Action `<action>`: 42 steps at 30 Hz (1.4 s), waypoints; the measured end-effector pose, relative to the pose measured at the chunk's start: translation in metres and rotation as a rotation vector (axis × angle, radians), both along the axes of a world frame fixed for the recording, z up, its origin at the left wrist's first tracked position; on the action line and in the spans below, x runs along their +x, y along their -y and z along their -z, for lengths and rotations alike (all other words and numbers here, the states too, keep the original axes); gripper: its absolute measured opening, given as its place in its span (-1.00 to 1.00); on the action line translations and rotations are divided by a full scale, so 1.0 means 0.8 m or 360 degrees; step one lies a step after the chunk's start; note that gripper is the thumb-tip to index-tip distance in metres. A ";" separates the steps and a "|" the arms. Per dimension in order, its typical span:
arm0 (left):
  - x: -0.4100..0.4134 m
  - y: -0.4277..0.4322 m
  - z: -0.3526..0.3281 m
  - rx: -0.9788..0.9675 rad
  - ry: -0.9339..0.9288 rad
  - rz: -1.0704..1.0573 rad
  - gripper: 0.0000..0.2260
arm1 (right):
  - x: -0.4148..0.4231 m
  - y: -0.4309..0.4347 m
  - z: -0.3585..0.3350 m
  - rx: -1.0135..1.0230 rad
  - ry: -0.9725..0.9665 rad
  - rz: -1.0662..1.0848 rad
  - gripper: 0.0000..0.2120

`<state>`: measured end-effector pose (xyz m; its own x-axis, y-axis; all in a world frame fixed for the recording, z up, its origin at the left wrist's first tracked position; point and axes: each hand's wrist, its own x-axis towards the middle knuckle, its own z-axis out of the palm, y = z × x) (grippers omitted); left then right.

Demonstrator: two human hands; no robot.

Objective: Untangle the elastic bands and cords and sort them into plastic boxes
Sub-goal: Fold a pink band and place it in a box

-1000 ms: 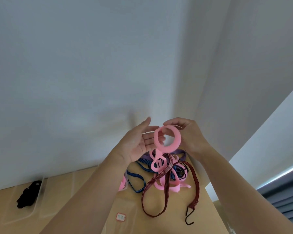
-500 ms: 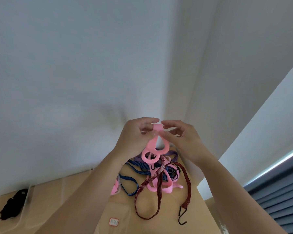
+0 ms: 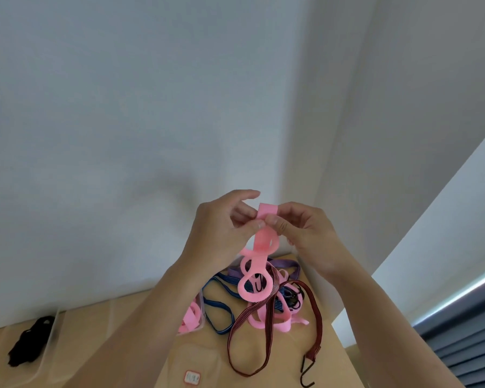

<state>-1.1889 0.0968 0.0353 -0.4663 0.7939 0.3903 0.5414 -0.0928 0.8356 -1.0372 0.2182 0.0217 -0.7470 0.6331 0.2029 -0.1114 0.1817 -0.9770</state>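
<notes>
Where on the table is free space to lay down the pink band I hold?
Free: table between black cords and left forearm. Crowded: right corner, where red hook cord, blue cord and pink band tangle.

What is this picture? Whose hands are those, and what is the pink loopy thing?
Those are a person's two bare hands, no machine. The camera sits on the person's head, looking down. The left hand and right hand pinch the top of a pink elastic band that hangs in loops. Below, on the wooden table, lie a dark red bungee cord with a hook, a blue cord and a purple band, tangled. One clear plastic box holds pink bands; a second box holds something black.
</notes>
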 end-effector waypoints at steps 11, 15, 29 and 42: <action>-0.009 0.007 0.002 -0.0113 0.0423 0.0093 -0.78 | -0.014 0.008 -0.009 0.0132 0.0101 0.0040 -0.88; -0.007 0.007 0.007 -0.0079 0.0437 0.0058 -0.84 | -0.021 0.012 -0.010 0.0220 0.0140 0.0089 -0.85; -0.010 0.007 0.009 0.0002 0.0464 0.0032 -0.89 | -0.025 0.011 -0.012 0.0225 0.0177 0.0044 -0.86; -0.001 0.009 0.028 0.0126 0.0560 0.0047 -0.87 | -0.022 0.009 -0.010 0.0336 0.0296 -0.0046 -0.87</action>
